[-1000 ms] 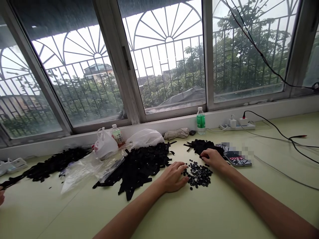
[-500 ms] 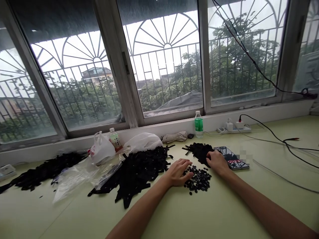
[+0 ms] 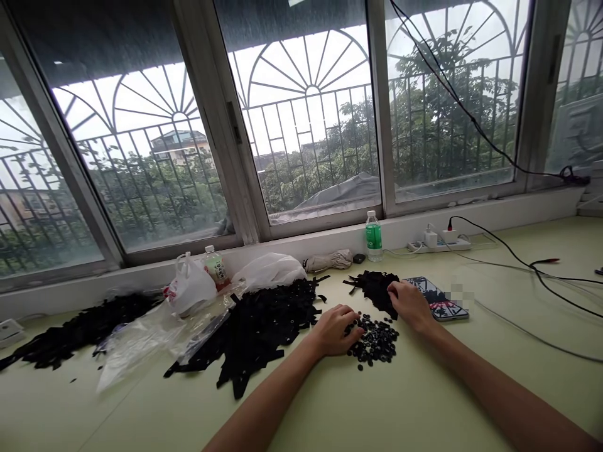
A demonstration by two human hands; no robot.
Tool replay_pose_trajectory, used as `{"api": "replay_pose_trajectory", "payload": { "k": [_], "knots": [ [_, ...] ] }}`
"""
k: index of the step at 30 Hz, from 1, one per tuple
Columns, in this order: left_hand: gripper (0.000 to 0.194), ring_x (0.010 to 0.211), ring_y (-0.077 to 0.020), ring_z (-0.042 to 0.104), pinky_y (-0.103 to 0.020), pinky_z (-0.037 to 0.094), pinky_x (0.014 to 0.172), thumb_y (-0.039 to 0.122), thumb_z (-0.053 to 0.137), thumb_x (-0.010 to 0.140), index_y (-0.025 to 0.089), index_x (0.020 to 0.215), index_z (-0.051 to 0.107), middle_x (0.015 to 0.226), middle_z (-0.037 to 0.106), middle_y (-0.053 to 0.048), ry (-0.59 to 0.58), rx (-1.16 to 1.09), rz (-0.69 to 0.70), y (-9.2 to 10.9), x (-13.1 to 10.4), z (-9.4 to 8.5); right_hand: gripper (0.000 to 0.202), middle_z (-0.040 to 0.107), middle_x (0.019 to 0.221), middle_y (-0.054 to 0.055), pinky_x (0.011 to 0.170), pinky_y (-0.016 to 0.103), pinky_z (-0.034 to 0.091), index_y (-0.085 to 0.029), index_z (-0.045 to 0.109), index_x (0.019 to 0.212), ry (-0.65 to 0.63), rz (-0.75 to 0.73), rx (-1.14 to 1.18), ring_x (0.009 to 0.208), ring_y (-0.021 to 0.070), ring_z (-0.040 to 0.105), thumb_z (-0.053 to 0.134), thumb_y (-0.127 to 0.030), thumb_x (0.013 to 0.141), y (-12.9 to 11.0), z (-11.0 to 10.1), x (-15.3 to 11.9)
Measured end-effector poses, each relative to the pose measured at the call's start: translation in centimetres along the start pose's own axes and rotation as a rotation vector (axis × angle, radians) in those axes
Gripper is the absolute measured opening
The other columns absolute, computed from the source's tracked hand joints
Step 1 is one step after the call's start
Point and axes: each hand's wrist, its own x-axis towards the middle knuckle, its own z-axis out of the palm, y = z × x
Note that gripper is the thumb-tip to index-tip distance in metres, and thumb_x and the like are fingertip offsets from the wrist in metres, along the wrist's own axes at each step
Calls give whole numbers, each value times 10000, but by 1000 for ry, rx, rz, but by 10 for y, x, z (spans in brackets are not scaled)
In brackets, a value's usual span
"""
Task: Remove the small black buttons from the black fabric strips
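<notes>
A loose heap of small black buttons [image 3: 375, 341] lies flat on the pale green worktop, between the two hands. Just behind it, touching its far edge, sits a small pile of black fabric strips [image 3: 375, 287], tangled and overlapping.

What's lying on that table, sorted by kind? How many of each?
Heaps of black strips: 3
Pile of small black rings: 1
Drink bottles: 2
White plastic bags: 2
Clear plastic bag: 1
Phone: 1
Power strip: 1
Total: 11
</notes>
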Motion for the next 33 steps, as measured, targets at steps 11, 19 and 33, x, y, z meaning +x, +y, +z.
{"api": "replay_pose_trajectory", "payload": {
  "k": [11,19,33],
  "knots": [
    [418,1182,-253,458,-391,391,978,431,425,894,199,1232,513,1272,523,-110,-63,-92,-33,20,2,5,156,613,749,74,638,265,425,-183,634,741,84,-99,102,769,210,588,489,-212,790,-13,-3,-6],
    [441,1202,-266,440,-405,393,977,435,431,887,203,1258,485,1313,490,-117,-65,-74,-36,21,1,3,187,661,614,22,551,249,407,-195,623,721,61,-29,322,569,169,609,483,-307,776,-22,-7,-9],
    [396,1159,-255,475,-408,401,968,390,421,900,199,1244,467,1275,498,-116,6,-70,-59,20,0,7,116,572,544,-14,507,237,378,-198,547,629,-25,-117,452,513,142,530,520,-292,691,-34,-8,-16]
  ]
}}
